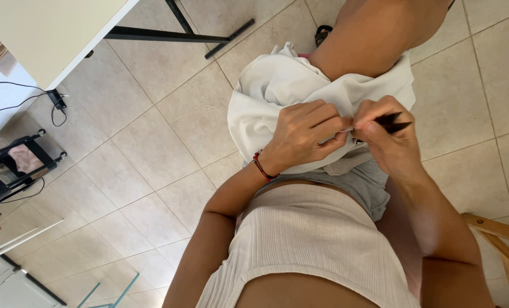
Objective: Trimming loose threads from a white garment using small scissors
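A white cloth [277, 85] lies bunched over my lap and thigh. My left hand [306, 134], with a red bead bracelet at the wrist, pinches a fold of that cloth between thumb and fingers. My right hand [388, 137] is closed on a small black tool [394, 122] whose tip points right; its fingertips meet the left hand's at the same fold. What exactly lies between the fingertips is hidden. I sit wearing a ribbed beige top and grey shorts.
A white table [55, 34] with black metal legs [174, 34] stands at upper left. A black rack [15, 165] and cables sit at the left on the tiled floor. A wooden chair frame [500, 239] shows at lower right.
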